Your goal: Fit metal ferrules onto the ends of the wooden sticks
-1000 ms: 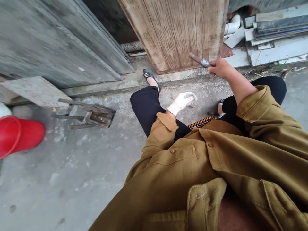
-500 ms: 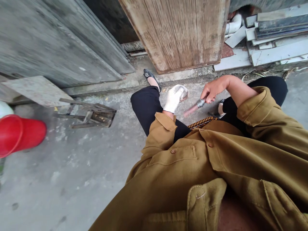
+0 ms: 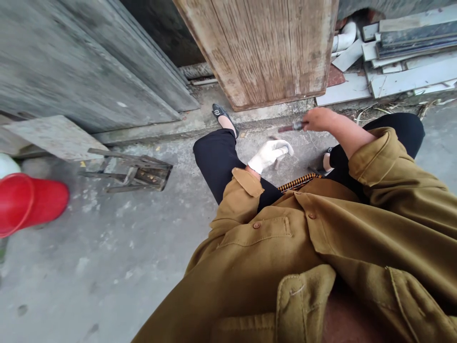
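Observation:
My left hand [image 3: 270,155], in a white glove, is closed with its fingers curled over. A thin brownish piece [image 3: 277,164] pokes out beneath the fingers; the glove hides most of it, so I cannot tell its kind. My bare right hand [image 3: 317,119] grips a short tool by its silver-wrapped handle [image 3: 297,126]. The tool's reddish-brown flat end [image 3: 285,128] points left, above and apart from the gloved hand. Both hands are between my knees, over the concrete ground.
Ahead leans a worn wooden board [image 3: 271,57]. A small wooden stool [image 3: 143,174] lies on its side at left, near a red bucket [image 3: 46,197] and a slanted slab [image 3: 59,136]. Stacked tile strips [image 3: 410,71] and a white pipe [image 3: 346,37] are at the right.
My right hand has lifted the tool forward, away from my body, and its end has swung up. My gloved left hand has shifted a little right and turned.

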`<action>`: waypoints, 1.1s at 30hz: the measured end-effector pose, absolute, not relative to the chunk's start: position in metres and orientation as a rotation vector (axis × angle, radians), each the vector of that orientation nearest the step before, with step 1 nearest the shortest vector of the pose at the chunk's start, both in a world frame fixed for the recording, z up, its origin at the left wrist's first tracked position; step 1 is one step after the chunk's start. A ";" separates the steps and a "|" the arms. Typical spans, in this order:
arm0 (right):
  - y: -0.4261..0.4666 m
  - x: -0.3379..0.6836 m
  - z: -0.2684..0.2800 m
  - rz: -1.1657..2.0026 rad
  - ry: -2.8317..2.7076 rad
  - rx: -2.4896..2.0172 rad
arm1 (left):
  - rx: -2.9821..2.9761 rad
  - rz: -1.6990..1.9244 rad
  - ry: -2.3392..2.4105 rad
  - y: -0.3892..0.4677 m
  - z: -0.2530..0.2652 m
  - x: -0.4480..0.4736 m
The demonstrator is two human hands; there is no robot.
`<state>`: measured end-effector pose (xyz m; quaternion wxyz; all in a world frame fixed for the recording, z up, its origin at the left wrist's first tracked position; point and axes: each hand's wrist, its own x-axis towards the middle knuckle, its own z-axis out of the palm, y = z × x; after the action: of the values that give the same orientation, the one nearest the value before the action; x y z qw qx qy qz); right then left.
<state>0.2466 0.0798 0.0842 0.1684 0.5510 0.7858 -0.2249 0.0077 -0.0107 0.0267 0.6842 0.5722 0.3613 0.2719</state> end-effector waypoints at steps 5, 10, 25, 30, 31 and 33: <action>0.062 0.231 0.084 -1.050 1.958 0.970 | 1.255 0.876 1.015 0.000 0.021 -0.004; 0.064 0.249 0.117 -1.546 2.047 0.845 | 1.287 0.967 1.117 0.010 0.009 -0.007; 0.083 0.249 0.089 -0.629 2.304 1.687 | 1.233 0.610 0.762 -0.008 0.022 0.011; 0.063 0.232 0.082 -0.903 1.984 1.100 | 1.259 0.623 0.877 -0.004 0.027 0.005; 0.061 0.231 0.082 -1.003 1.932 1.012 | 1.261 0.627 0.886 -0.003 0.027 0.004; 0.058 0.231 0.085 -1.187 1.889 0.866 | 1.264 0.657 0.884 -0.001 0.024 0.000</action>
<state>0.2313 0.0582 0.0846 0.3656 0.3368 0.7347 -0.4617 0.0004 -0.0010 0.0241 0.6687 0.5606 0.3920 0.2912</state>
